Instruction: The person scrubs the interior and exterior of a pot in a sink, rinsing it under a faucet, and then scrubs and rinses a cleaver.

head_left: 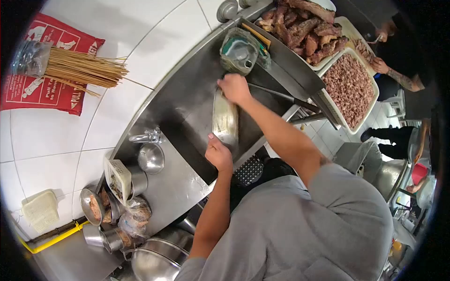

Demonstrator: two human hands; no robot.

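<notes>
Head view: long metal piece [226, 117] (slightly blurred, exact kind can't be told) is held lengthwise over a dark steel basin [187, 110]. Its far end is gripped by the R hand [236, 88], fingers closed round it. Its near end is met by the L hand [219, 154], half-curled w/ thumb raised; how firmly it's held can't be told, fingers being partly hidden. Just past the piece's far end, a bagged container [238, 54] is seen. To the piece's lower left in view, a tap [149, 136], a metal bowl [151, 159] & a white basket [116, 180] are grouped. Further left of the piece, skewers [86, 68] are kept in a clear jar, w/ a red packet [51, 96] behind. Well to the piece's upper right, big meat pcs [309, 28] are heaped & chopped meat [347, 89] is spread in a tray [372, 105]; beside these, a co-worker's hand [380, 65] is seen.
</notes>
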